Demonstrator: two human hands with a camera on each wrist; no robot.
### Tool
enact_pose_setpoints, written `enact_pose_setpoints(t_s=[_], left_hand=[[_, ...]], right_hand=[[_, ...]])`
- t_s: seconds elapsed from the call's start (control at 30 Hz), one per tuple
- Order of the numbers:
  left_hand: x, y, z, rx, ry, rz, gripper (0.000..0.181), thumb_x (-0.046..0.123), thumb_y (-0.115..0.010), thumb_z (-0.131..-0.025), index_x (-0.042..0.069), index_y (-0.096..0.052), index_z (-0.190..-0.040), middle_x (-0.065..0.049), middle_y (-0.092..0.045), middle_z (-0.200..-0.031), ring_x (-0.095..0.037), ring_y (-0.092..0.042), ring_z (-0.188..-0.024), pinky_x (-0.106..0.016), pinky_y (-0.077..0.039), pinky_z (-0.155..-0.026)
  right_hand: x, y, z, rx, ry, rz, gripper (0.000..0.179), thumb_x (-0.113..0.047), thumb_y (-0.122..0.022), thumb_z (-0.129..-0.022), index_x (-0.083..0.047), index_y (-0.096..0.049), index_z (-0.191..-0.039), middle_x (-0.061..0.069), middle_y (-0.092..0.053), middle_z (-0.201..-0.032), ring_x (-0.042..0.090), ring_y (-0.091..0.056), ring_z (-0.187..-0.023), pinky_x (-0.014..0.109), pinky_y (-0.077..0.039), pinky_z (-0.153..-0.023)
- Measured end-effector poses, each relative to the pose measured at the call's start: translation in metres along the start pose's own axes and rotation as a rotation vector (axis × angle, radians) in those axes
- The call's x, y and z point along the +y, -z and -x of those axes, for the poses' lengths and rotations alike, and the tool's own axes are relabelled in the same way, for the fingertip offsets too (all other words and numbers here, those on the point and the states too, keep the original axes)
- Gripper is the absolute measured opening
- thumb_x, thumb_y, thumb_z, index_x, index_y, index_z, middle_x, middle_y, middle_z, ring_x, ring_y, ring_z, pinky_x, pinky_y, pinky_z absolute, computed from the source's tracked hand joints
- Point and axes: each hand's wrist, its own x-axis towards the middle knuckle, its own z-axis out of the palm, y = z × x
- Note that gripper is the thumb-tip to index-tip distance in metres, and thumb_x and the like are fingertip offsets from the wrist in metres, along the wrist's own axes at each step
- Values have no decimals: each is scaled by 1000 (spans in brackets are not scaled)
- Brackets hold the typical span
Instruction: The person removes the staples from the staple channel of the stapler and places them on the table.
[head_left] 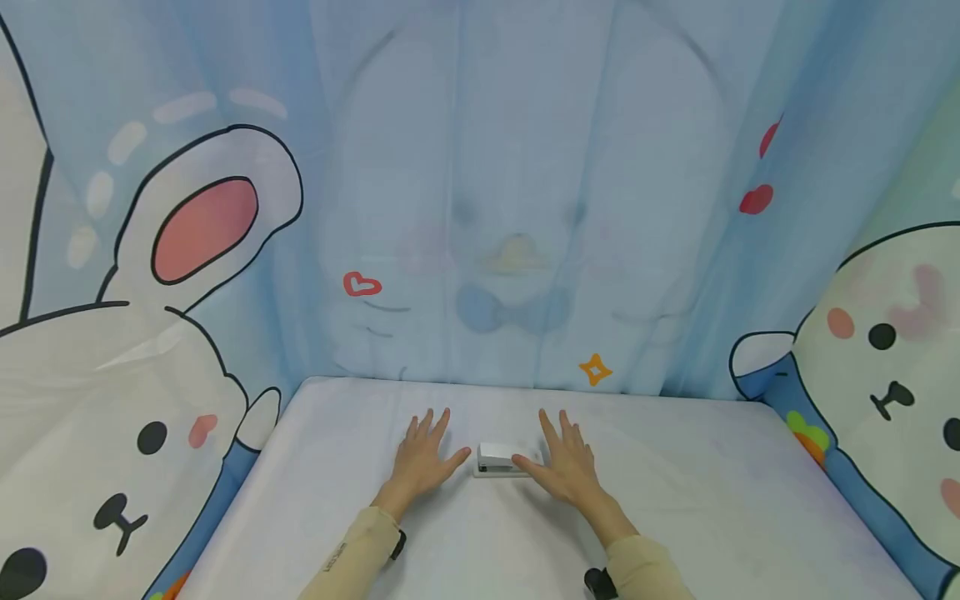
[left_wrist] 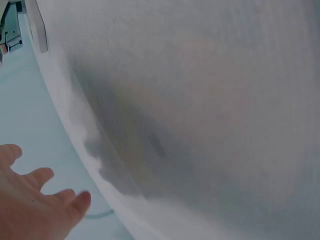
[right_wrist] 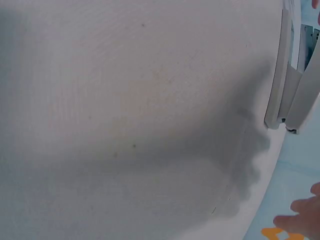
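Note:
A white stapler [head_left: 495,454] lies on the white-covered table between the two hands. To its left, the left hand [head_left: 422,458] is held with its fingers spread and straight, apart from the stapler. On the other side the right hand [head_left: 568,467] has its fingers spread too, and its thumb overlaps the stapler's right end in the head view; contact cannot be made out. In the right wrist view the stapler [right_wrist: 306,92] shows its base and upper arm at the right edge. Only part of the stapler [left_wrist: 37,27] appears in the left wrist view. Neither hand holds anything.
The table [head_left: 720,500] has a white cloth over it, on which the hands cast shadows. Behind it hangs a blue curtain [head_left: 525,167] with cartoon prints, and printed fabric flanks both sides. Each wrist wears a dark device.

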Motion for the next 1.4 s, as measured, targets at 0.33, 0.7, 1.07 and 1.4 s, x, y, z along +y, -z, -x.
enact_pose_setpoints(t_s=[0.33, 0.7, 1.07, 1.4], left_hand=[[-6, -5, 0, -31, -54, 377, 74, 39, -61, -97, 3, -31, -153, -26, -37, -151, -47, -34, -137, -60, -31, -107], [-11, -9, -1, -57, -36, 644, 65, 21, -66, -94, -5, -38, -147, -29, -55, -132, -44, -57, -115, -51, -47, -94], [-8, -16, -2, -114, -28, 815, 64, 6, -67, -92, -11, -36, -145, -33, -57, -125, -42, -63, -106, -38, -55, -82], [-5, -21, -2, -131, -28, 865, 60, -1, -69, -87, -17, -41, -138, -36, -59, -119, -46, -62, -106, -32, -53, -84]], right_hand=[[14, -4, -1, -68, 23, -257, 94, -50, -67, -90, -5, -19, -157, 29, -15, -158, 50, -17, -143, 68, -22, -107], [31, -11, 0, -17, -18, -485, 83, -25, -76, -88, -4, -30, -153, 30, -42, -145, 47, -54, -120, 52, -45, -98], [34, -12, 2, -16, 6, -681, 74, 0, -73, -87, 5, -33, -149, 33, -54, -131, 47, -59, -113, 47, -50, -92], [34, -14, 1, 2, -10, -690, 70, 4, -73, -85, 5, -39, -146, 29, -61, -122, 44, -60, -112, 46, -49, -94]])
